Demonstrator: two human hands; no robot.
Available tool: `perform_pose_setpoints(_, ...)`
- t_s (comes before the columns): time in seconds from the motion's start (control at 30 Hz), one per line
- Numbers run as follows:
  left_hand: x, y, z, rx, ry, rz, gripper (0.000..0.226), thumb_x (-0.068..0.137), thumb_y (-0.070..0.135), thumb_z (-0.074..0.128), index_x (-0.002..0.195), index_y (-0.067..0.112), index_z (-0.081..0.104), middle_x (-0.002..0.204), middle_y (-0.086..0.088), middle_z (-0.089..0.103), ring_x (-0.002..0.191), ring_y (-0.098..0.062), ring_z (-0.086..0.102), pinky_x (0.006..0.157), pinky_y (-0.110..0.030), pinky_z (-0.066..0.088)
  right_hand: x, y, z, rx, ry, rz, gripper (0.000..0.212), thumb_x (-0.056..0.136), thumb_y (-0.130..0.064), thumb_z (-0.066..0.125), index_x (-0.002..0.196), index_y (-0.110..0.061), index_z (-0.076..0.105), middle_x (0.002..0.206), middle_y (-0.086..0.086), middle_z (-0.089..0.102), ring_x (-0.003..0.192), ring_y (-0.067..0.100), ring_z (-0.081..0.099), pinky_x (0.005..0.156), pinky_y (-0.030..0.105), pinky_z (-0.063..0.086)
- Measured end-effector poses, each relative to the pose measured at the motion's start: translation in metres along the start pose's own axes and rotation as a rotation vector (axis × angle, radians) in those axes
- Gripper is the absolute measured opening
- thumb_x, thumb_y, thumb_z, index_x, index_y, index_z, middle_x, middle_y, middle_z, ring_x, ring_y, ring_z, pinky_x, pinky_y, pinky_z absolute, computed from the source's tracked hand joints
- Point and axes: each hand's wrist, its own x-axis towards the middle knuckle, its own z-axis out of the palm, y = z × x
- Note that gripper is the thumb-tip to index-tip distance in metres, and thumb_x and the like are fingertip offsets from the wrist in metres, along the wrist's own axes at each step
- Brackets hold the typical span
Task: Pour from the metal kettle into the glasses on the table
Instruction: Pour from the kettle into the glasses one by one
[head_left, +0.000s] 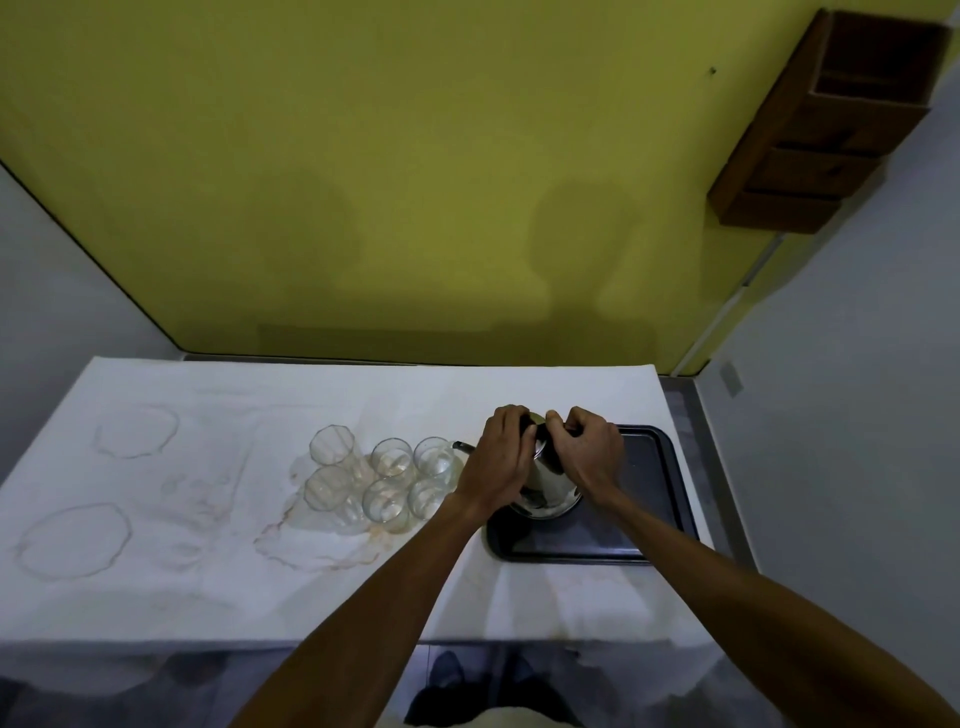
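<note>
Hands meet on the metal kettle (545, 480), which stands on the near-left part of a dark tray (660, 499) at the right side of the white-covered table (156, 571). The left hand (498, 460) wraps the kettle's left flank and top, fingers curled closed against it; the right hand (589, 452) is closed in a narrow pinch at the top, apparently on the dark handle or lid knob, though which one cannot be told from this angle. The kettle sits upright, its long axis vertical, and its spout (462, 447) points left toward the glasses (384, 478), the tip lying just beside the nearest of them. Six clear glasses stand in two rows of three, packed so that neighbours touch or nearly touch, on a cloth already marked with brownish stains and a wet-looking patch. Judged from this arrangement, the main risk is spillage: the tight cluster leaves little margin between rims, so a stream aimed slightly off would fall between glasses onto the cloth. A second risk is contact, since the spout is so close to the near glasses that a lift with any leftward swing could knock one over and topple its neighbours. The lid may also shift on tilting if it is not held down.
</note>
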Motion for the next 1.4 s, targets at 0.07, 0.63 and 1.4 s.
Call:
perform_pose_setpoints(0.07, -0.0001, -0.0015, 0.0018, -0.011, 0.006, -0.011, 0.017, 0.104, 0.013, 0.042, 0.115, 0.005, 0.053, 0.112, -0.011, 0.057, 0.102, -0.024, 0.053, 0.092, -0.037, 0.044, 0.0005, -0.0007, -0.0002, 0.002, 0.012, -0.002, 0.053, 0.08, -0.053, 0.055, 0.058, -0.007, 0.043, 0.048, 0.004, 0.047, 0.055, 0.031, 0.052, 0.056, 0.034, 0.034)
perform_pose_setpoints(0.63, 0.0019, 0.0, 0.0038, -0.045, -0.006, -0.028, 0.015, 0.105, 0.013, 0.041, 0.113, 0.007, 0.052, 0.11, -0.009, 0.056, 0.102, -0.022, 0.051, 0.092, -0.035, 0.042, -0.0007, -0.0031, -0.0053, -0.028, 0.032, -0.005, 0.052, 0.08, -0.051, 0.057, 0.059, -0.006, 0.044, 0.05, 0.009, 0.05, 0.054, 0.031, 0.052, 0.056, 0.037, 0.041)
perform_pose_setpoints(1.4, 0.0031, -0.0066, 0.0077, -0.068, -0.02, -0.058, 0.023, 0.104, 0.03, 0.035, 0.112, 0.015, 0.051, 0.11, -0.003, 0.054, 0.101, -0.018, 0.051, 0.091, -0.037, 0.044, -0.0034, -0.0043, -0.0058, -0.003, 0.015, 0.042, 0.052, 0.083, -0.046, 0.062, 0.059, -0.006, 0.04, 0.052, 0.013, 0.049, 0.051, 0.021, 0.04, 0.053, 0.034, 0.033)
